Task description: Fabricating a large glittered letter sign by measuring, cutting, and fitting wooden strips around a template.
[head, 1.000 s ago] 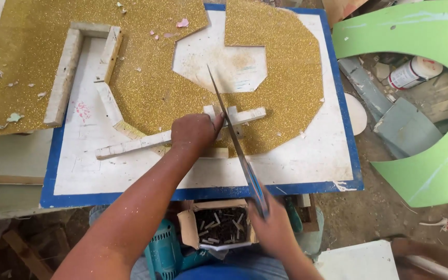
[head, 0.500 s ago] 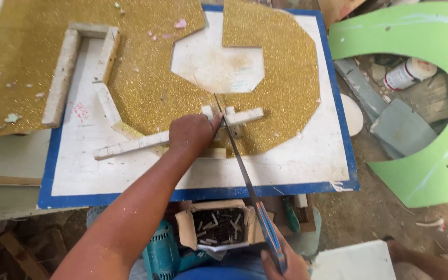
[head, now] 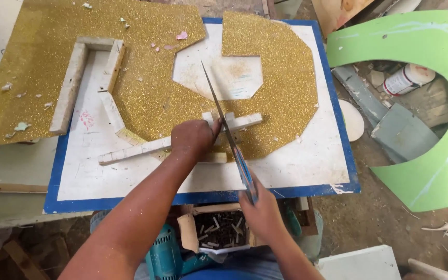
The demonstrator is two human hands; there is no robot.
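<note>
So, your left hand [head: 195, 139] sits mid-frame, fingers curled tight & pressed down on the strip [head: 146, 150], a long pale piece lying across the gold sheet [head: 146, 98] & white board [head: 307, 166]. Right hand [head: 263, 215], lower centre, is fisted around the saw [head: 224, 124] handle; 1 blade runs up-left, crossing the strip just right of your left knuckles, approx at the strip's right end. Count: 1 saw, 1 board w/ blue edge, 1 gold sheet, 1 box of nails [head: 221, 228] below the board edge, 1 teal drill [head: 164, 254] bottom centre, 1 green panel [head: 431, 171] at right, 1 can [head: 408, 79] upper right.
</note>
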